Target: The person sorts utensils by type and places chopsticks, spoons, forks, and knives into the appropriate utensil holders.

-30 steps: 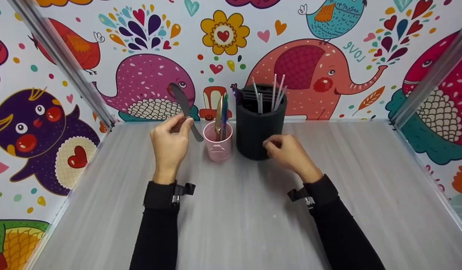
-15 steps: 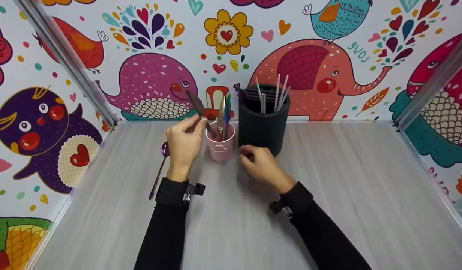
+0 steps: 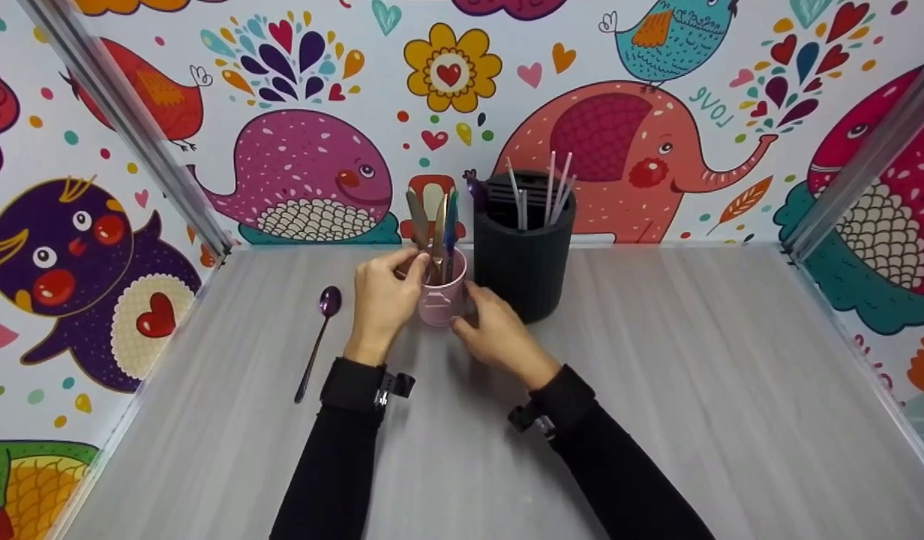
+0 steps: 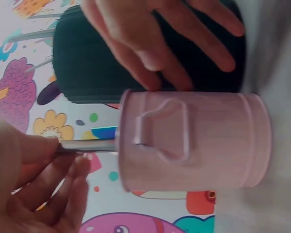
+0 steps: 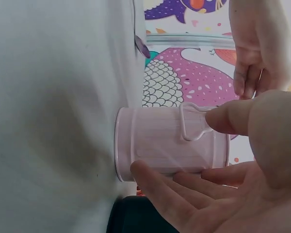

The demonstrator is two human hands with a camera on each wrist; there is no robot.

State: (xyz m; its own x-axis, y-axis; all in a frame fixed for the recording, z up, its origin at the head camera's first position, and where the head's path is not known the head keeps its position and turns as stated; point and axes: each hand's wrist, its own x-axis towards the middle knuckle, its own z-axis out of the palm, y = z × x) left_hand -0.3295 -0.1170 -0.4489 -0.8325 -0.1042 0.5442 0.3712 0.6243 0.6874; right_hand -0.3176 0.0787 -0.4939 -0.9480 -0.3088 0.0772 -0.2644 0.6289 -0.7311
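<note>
My left hand [image 3: 387, 300] pinches a dark table knife [image 3: 417, 217] between thumb and fingers. The knife's lower end is inside a small pink bucket [image 3: 441, 306], its blade pointing up. In the left wrist view the knife's handle [image 4: 94, 145] runs from the fingertips into the bucket's mouth. A gold knife [image 3: 439, 225] and a rainbow-coloured utensil [image 3: 451, 225] also stand in the bucket. My right hand [image 3: 503, 334] is at the bucket's right side with fairly straight fingers touching its wall. In the right wrist view, the thumb [image 5: 228, 118] lies by the bucket's folded handle.
Right of the bucket stands a dark holder [image 3: 522, 262] with several pale straws [image 3: 556, 191] and a purple utensil [image 3: 477, 191]. A purple spoon [image 3: 329, 301] lies on the table [image 3: 694, 420] to the left. Patterned panels enclose the back and sides.
My left hand has moved right and down, bringing the knife into the bucket. From the dark holder, my right hand has moved left to the bucket. The purple spoon is now fully visible.
</note>
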